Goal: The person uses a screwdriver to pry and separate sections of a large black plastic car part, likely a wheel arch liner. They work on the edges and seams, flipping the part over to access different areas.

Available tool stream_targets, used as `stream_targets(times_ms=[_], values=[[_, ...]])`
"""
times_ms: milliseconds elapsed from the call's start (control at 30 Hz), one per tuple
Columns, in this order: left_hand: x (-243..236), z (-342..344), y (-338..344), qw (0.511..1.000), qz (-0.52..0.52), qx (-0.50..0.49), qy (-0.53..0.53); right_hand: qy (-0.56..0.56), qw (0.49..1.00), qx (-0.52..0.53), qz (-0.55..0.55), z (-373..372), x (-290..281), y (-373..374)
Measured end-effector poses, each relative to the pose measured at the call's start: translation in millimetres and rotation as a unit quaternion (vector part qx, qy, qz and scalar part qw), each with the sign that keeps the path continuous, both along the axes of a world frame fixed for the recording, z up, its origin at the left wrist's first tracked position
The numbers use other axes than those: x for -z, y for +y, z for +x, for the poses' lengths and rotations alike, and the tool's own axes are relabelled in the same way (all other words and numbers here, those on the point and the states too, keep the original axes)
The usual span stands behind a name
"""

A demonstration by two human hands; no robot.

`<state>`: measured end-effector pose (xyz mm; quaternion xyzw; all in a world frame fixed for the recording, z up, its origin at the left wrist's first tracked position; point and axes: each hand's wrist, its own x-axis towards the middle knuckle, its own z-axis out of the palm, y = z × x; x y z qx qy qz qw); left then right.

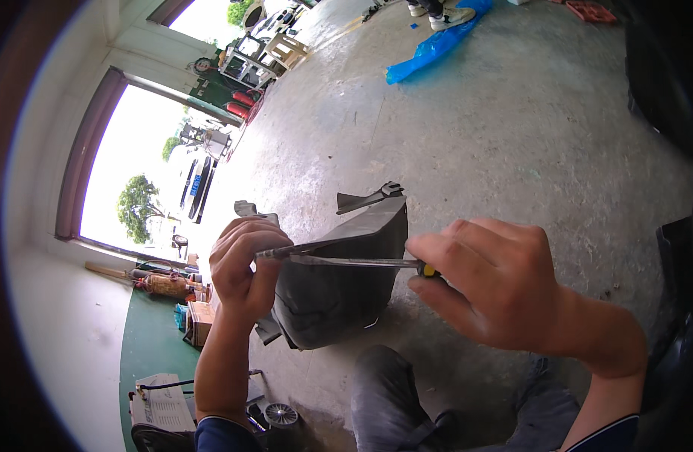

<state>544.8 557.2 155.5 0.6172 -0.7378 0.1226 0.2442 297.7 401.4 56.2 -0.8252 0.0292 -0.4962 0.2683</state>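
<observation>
A dark grey moulded plastic part [335, 290] with bent flanges and tabs is in front of me, above the concrete floor. My left hand [245, 260] grips its upper left edge, fingers curled over the rim and thumb below. In my right hand [493, 279] is a screwdriver [361, 262]; a bit of its yellow and black handle shows between my fingers. Its metal shaft points left, lying along the part's edge, and the tip is close to my left thumb. Whether the tip touches the part I cannot tell.
My bent knee [384, 384] is below the part. Blue plastic sheeting [437, 49] lies on the floor by another person's shoes [452, 19]. At the left a green surface [147, 328] carries boxes and tools. Black panels [674, 264] stand at the right edge.
</observation>
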Motion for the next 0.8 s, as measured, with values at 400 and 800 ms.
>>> stream_targets(times_ms=[400, 800], values=[[4.6, -8.5, -6.6, 1.000, 0.010, 0.027, -0.010, -0.020, 0.990, 0.108, -0.090, -14.5, -5.5, -4.4], [6.5, -14.1, -4.3, 1.000, 0.010, 0.000, -0.024, -0.021, 0.988, 0.117, -0.103, -18.2, -5.8, -8.0]])
